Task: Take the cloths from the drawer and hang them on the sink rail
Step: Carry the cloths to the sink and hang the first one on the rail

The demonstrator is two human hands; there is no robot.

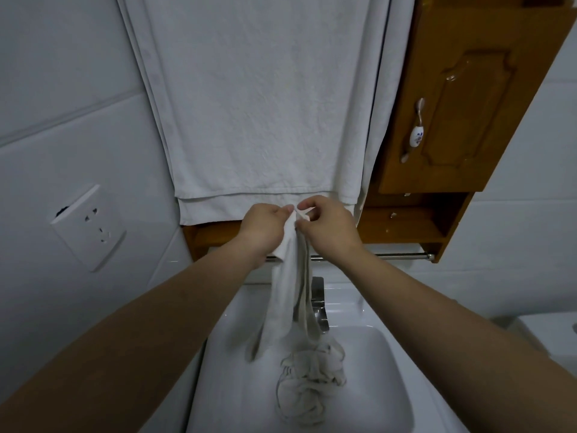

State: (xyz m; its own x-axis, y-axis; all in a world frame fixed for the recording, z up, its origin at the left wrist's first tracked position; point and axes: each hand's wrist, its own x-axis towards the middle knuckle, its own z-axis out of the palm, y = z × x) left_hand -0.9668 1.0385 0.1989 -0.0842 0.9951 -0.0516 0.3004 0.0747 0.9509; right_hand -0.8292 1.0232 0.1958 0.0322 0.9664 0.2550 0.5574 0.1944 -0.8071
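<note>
— Where's the cloth (288, 295)?
— Pinched at its top by both the left hand (265, 228) and right hand (327, 228), above the white sink (387, 370); its tail bunches in the basin.
— Around the sink?
— Rail (396, 256), wooden cabinet (462, 98) and hanging towel (262, 104) above; tiled wall with socket (89, 228) to its left.

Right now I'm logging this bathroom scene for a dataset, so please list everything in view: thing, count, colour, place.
held cloth: one, white, pinched at its top, hanging over the sink
cloth heap: number unclear, off-white, lying in the sink
sink: one, white, bottom centre
faucet: one, chrome, behind the held cloth
rail: one, chrome, under the cabinet
large towel: one, white, hanging above the hands
cabinet: one, brown wood, upper right
door handle: one, white ceramic and metal, on the cabinet
wall socket: one, white, left wall
left hand: gripping the cloth top
right hand: gripping the cloth top
</note>
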